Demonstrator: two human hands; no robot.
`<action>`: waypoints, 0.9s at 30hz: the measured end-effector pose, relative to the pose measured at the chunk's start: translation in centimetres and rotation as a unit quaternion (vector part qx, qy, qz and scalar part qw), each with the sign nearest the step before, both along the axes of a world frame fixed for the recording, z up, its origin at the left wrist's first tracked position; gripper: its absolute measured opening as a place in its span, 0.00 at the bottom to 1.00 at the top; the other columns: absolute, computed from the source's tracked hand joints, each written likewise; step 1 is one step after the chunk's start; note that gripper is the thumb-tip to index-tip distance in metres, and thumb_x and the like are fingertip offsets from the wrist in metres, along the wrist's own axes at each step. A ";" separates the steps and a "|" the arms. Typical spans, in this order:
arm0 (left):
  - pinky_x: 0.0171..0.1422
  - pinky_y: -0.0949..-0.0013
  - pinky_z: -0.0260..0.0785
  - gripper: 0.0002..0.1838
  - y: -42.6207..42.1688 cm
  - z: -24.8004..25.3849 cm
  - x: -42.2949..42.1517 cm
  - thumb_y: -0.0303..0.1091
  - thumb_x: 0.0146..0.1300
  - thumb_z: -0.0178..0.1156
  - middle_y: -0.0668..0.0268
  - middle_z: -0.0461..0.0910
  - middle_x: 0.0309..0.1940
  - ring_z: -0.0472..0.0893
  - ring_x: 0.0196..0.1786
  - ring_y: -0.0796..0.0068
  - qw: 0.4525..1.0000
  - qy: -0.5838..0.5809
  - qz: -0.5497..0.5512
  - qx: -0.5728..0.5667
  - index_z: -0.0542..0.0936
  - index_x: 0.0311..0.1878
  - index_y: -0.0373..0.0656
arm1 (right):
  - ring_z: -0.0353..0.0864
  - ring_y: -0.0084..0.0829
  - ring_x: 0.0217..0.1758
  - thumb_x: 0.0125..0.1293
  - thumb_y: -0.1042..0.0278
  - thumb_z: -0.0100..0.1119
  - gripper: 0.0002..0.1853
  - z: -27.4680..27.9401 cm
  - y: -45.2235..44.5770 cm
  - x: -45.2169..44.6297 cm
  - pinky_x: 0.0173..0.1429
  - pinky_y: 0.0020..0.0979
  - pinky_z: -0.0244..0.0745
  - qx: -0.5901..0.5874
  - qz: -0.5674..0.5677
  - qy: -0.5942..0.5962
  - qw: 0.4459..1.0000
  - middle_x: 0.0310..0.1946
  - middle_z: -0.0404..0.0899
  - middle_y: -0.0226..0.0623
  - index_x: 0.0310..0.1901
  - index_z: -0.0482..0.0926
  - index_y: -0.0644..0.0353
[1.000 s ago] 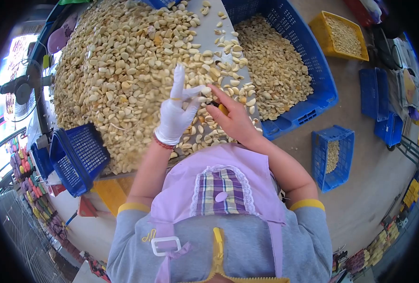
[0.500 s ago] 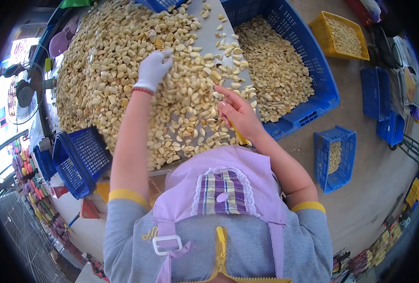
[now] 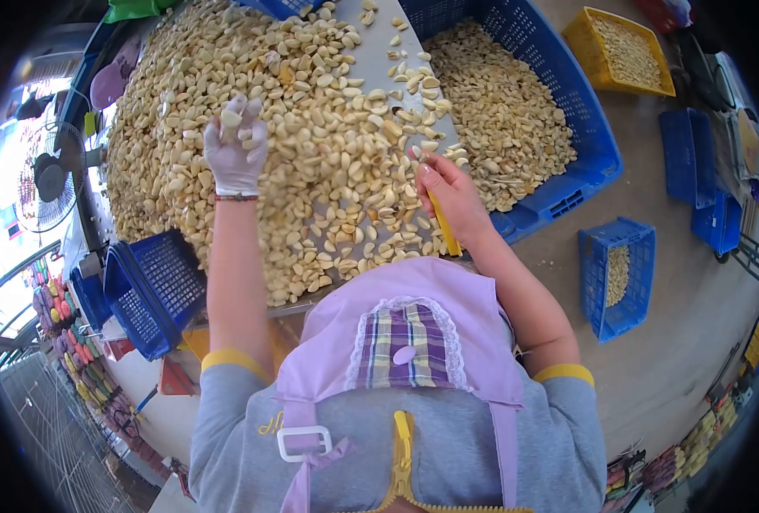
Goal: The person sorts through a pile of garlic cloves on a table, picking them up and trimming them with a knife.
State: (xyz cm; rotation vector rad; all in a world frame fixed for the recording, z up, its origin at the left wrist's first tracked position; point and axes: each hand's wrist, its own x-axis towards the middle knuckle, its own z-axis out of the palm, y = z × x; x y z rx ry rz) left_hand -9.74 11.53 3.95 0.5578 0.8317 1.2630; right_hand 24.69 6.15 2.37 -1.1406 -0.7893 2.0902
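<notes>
Peeled garlic cloves [image 3: 328, 162] lie in a wide heap on a metal table [image 3: 384, 64]. My left hand [image 3: 236, 158], in a white glove, is turned palm up over the heap's left part. Its fingers are curled around a few garlic cloves [image 3: 231, 119]. Bare, my right hand [image 3: 455, 198] is closed on a yellow-handled tool [image 3: 444, 224] that looks like a small knife, near the table's right edge. The handle points back toward my apron. Something small and pale shows at the right fingertips, too small to make out.
A large blue crate [image 3: 597, 154] of cloves stands against the table's right side. Beyond it are a yellow crate [image 3: 580, 43] and a smaller blue basket [image 3: 619, 321] on the floor. Stacked blue baskets [image 3: 144, 299] sit at the near left, by a fan [image 3: 50, 175].
My left hand has moved left and turned from palm down on the heap to palm up with cloves in it. My right hand has shifted slightly right and toward me.
</notes>
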 end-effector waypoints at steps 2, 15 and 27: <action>0.18 0.82 0.57 0.19 -0.7 -0.3 0.3 0.47 0.64 0.56 0.70 0.75 0.25 0.64 0.17 0.83 0.996 0.057 0.065 -0.036 0.79 0.46 0.40 | 0.64 0.13 0.23 0.71 0.62 0.49 0.18 -0.1 0.0 -0.2 0.25 0.18 0.62 0.006 0.013 -0.003 1.000 0.26 0.69 0.24 0.58 0.69 0.61; 0.29 0.75 0.71 0.15 -5.3 -0.3 8.6 0.43 0.63 0.55 0.67 0.81 0.29 0.77 0.25 0.81 0.806 0.526 -0.218 -0.163 0.82 0.41 0.42 | 0.64 0.12 0.23 0.72 0.62 0.48 0.18 -0.8 0.1 0.6 0.26 0.17 0.61 -0.009 0.013 -0.025 1.000 0.28 0.69 0.22 0.58 0.71 0.61; 0.34 0.78 0.68 0.16 -7.3 0.2 9.7 0.47 0.56 0.66 0.70 0.81 0.28 0.76 0.27 0.81 0.859 0.490 -0.031 -0.144 0.82 0.39 0.44 | 0.64 0.12 0.21 0.70 0.61 0.51 0.10 -0.2 0.3 -0.3 0.23 0.18 0.61 -0.022 -0.009 -0.015 1.000 0.26 0.70 0.23 0.43 0.74 0.60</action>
